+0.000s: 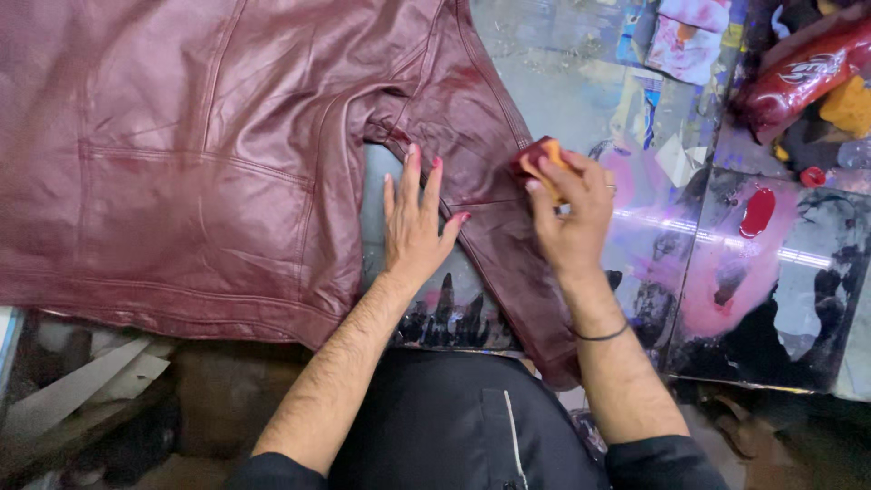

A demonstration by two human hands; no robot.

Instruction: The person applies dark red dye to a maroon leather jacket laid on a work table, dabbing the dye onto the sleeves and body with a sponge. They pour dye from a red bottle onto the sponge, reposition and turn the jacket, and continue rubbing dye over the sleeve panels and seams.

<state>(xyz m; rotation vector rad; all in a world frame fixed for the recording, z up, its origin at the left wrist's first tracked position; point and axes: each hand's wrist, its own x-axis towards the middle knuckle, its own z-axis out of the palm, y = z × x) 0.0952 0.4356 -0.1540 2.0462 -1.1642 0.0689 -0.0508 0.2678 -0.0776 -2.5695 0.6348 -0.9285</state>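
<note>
A dark red leather jacket (181, 154) lies spread flat across the worktable, one sleeve (508, 263) running down toward me. My left hand (413, 222) rests flat with fingers spread beside that sleeve, its fingertips stained red and touching the leather near the armpit. My right hand (572, 213) grips a small orange sponge (542, 156) soaked in red dye and presses it against the sleeve's outer edge.
The paint-smeared glass tabletop (726, 272) stretches to the right, with a puddle of red dye (757, 211). A red plastic pouch (803, 77) and a yellow sponge (851, 106) lie at the top right. Scrap paper (82, 386) sits below the table's edge at left.
</note>
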